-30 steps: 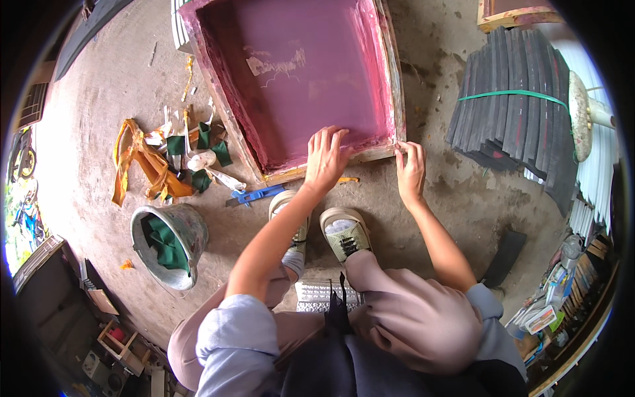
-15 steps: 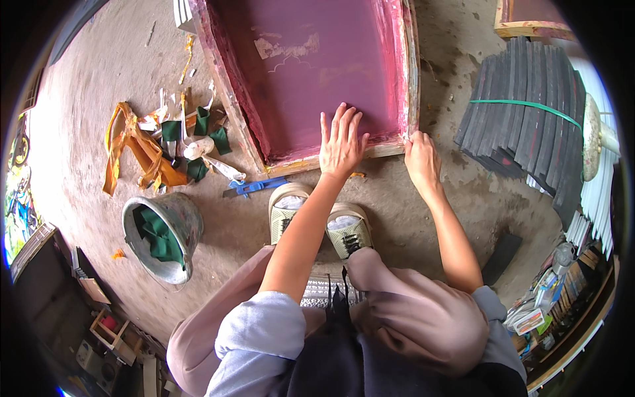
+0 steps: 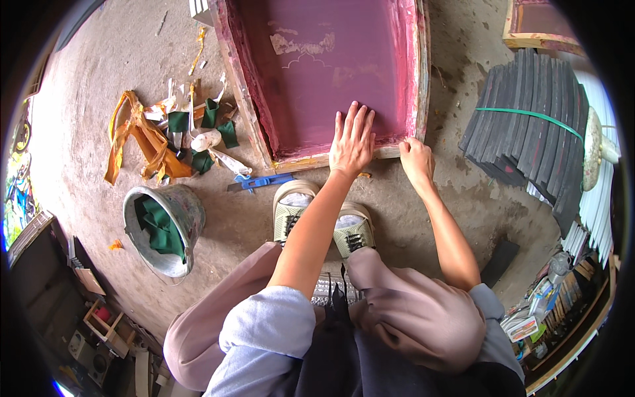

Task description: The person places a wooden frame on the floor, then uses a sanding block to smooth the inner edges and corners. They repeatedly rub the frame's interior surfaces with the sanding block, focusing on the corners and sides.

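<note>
A wood-framed printing screen point(image 3: 317, 86) with purple-pink mesh lies on the floor before my feet. Pale worn patches mark its mesh. My left hand point(image 3: 352, 142) rests flat across the near edge, fingers stretched onto the mesh. At the near right corner of the wooden frame, my right hand point(image 3: 417, 161) is closed, its fingertips against the frame edge. Whatever those fingers pinch is too small or hidden to make out. A blue utility knife point(image 3: 264, 180) lies on the floor beside the frame's near left corner.
Left of the frame are orange tape scraps point(image 3: 153, 151) and green cloth pieces point(image 3: 210, 114). A grey bucket point(image 3: 196, 215) holds green cloth point(image 3: 157, 228). To the right stands a strapped stack of dark slats point(image 3: 522, 122). Another wooden frame point(image 3: 539, 30) sits at far right.
My right hand has shifted left along the frame's near edge, its fingers more curled. My left hand stays flat on the screen. The whole view has moved slightly.
</note>
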Available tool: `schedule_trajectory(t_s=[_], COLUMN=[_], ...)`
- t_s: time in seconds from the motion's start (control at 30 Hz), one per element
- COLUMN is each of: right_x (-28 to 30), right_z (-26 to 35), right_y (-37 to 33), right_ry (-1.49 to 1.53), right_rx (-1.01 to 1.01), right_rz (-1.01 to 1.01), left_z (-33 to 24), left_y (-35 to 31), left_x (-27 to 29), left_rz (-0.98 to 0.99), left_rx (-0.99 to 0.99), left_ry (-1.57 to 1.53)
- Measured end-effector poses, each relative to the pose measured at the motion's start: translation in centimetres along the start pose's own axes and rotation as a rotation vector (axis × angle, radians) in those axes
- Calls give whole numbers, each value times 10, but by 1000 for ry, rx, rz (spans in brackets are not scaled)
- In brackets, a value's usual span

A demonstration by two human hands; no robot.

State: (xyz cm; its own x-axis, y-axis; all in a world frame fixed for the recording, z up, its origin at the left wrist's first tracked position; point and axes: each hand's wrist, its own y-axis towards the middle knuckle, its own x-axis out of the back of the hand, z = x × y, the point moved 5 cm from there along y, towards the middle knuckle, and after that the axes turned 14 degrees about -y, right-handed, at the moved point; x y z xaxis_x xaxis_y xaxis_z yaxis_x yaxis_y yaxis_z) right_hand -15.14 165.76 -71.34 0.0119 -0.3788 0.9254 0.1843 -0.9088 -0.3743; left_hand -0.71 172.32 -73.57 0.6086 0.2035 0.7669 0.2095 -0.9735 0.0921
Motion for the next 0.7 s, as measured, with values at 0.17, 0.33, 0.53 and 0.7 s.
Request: schedule_trajectory(t_s=[0.17, 0.33, 0.53, 0.7], right_x=[-3, -11, 16, 45], right_z=[2, -7, -20, -17], right_y=[-12, -8, 16, 8], right_ry=[81, 163, 139, 8], right_rx=[30, 33, 178, 45], right_rz=[-46, -40, 154, 258], left_z=[-1, -4, -5, 3], left_y=[1, 1, 2, -1], left_x=[2, 1, -1, 3], left_rz=[4, -2, -21, -16], left_rx=[-4, -17, -24, -5], left_ry=[-9, -17, -8, -16])
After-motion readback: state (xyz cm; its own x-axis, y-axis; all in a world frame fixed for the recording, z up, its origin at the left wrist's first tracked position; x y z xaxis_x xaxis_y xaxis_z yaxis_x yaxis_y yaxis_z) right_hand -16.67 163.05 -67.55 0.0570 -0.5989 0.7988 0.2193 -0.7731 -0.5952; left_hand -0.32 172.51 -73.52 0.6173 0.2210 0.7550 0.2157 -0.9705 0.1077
